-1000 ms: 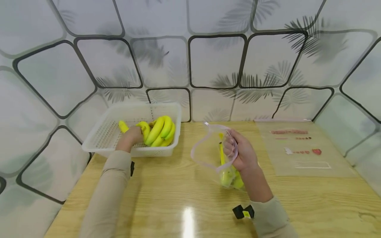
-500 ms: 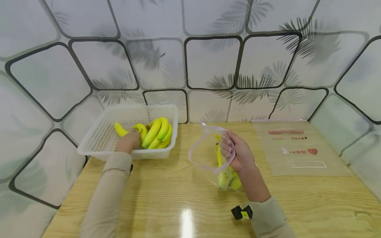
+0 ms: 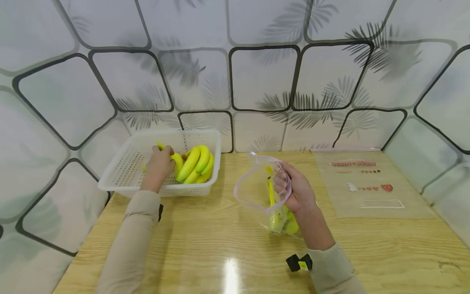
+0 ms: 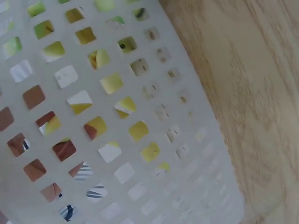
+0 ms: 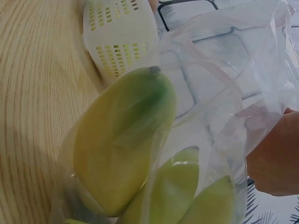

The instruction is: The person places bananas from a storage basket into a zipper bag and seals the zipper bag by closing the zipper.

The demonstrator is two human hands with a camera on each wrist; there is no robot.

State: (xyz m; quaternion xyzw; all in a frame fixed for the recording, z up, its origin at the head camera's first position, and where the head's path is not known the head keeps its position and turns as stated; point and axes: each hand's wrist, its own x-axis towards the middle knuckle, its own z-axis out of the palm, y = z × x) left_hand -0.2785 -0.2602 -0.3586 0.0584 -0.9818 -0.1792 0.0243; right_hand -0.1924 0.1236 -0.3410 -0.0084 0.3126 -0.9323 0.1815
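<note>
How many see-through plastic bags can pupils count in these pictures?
2. One bag, holding bananas, is gripped by the right hand; the other bag lies flat on the table, at right. More could lie hidden beneath it.

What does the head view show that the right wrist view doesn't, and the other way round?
Only the head view shows the flat bag with printed hearts, and the sleeves.
Only the right wrist view shows a dark-green patch on a banana inside the held bag.
Both show that held bag, the basket, the right hand, the table and the wall.
</note>
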